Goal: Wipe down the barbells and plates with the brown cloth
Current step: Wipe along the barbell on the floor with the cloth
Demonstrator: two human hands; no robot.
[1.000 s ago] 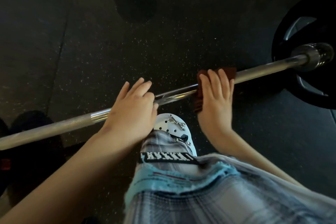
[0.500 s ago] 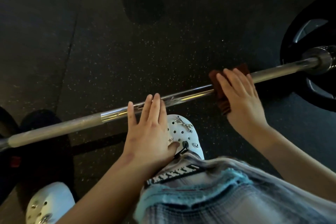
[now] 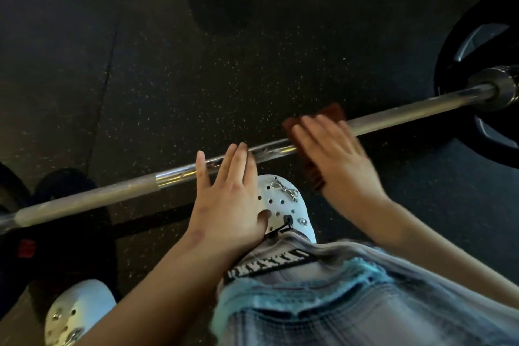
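Fingers of the right hand (image 3: 337, 160) lie stretched and close together over the brown cloth (image 3: 331, 113), pressing it flat onto the barbell (image 3: 407, 114). They are not curled round it. The thumb is hidden and the hand is blurred. The cloth is draped over the bar under that palm, with one end showing beyond the fingertips and the other hanging down on the wrist side. Outward from this hand the bare shaft runs to a steel collar (image 3: 502, 87) and a black plate (image 3: 453, 45) standing on the floor (image 3: 168, 78).

Just inward along the bar is the left hand (image 3: 227, 199), also flat, its fingers straight and slightly spread and holding nothing. Its fingertips reach the shaft, though whether they touch it cannot be told. Its thumb lies over a white clog (image 3: 283, 199) set just beside the bar, below both hands. A second clog (image 3: 75, 314) shows beneath the left forearm. Plaid fabric (image 3: 351, 303) covers the leg between the two wrists.
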